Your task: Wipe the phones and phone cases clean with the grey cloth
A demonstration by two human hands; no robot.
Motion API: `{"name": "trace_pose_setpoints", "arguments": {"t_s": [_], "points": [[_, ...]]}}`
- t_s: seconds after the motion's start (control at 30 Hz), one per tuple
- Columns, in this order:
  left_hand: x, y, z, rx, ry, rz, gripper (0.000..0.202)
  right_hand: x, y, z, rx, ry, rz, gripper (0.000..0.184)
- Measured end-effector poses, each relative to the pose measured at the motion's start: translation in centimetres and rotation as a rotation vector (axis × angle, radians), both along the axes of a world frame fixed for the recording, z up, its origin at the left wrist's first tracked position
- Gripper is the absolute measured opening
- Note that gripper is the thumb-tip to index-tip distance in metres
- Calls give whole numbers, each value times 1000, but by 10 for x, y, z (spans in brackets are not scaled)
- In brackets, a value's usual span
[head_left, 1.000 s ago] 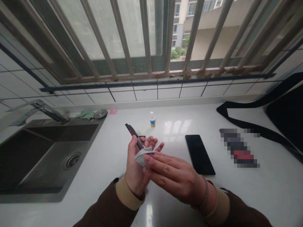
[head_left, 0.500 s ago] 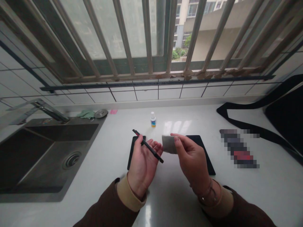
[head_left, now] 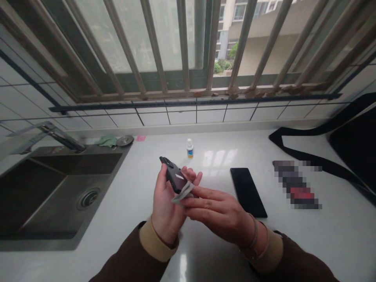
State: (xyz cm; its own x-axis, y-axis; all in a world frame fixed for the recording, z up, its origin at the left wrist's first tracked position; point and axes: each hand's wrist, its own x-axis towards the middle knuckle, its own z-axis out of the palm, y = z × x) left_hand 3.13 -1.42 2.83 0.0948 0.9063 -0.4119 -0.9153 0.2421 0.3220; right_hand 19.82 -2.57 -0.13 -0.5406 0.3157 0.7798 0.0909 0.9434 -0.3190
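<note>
We look over a white surface (head_left: 302,239) with a steel sink (head_left: 35,244) let into its left part. On the far right lies what we take for a black bag (head_left: 358,137), its strap (head_left: 280,135) bent in a loop. In the middle, the left hand (head_left: 166,213) grasps a smartphone (head_left: 175,175) above the surface, thumb along one edge, other fingers loosely spread at the opposite edge. The right hand (head_left: 221,213) reaches across, its fingers extended and pressing a folded grey cloth (head_left: 183,194) to the phone's lower end.

Just beyond that hand, a black-screened tablet or large phone (head_left: 248,192) lies flat; farther right is a pixelated item (head_left: 296,186) we cannot identify. The smartphone is tilted, dark back upward; we judge that the edge grip leaves its back exposed while the palm braces it. The fold probably thickens the cloth under the fingers. Behind the hands, a small white bottle (head_left: 190,150) stands upright, perhaps set there to be reachable yet apart. A pink slip (head_left: 141,138) lies near the sink.
</note>
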Motion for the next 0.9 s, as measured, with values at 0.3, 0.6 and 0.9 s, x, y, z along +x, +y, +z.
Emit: {"name": "trace_pose_setpoints", "arguments": {"t_s": [0.3,0.6,0.9], "points": [[-11,4,7,81,81,104,48,3,-1,4,-341,66,41,25],[-12,13,-2,110,370,-127,49,17,19,-7,-829,663,-733,37],[-6,-7,-6,209,515,-526,40,7,29,-22,-987,652,-402,39]]}}
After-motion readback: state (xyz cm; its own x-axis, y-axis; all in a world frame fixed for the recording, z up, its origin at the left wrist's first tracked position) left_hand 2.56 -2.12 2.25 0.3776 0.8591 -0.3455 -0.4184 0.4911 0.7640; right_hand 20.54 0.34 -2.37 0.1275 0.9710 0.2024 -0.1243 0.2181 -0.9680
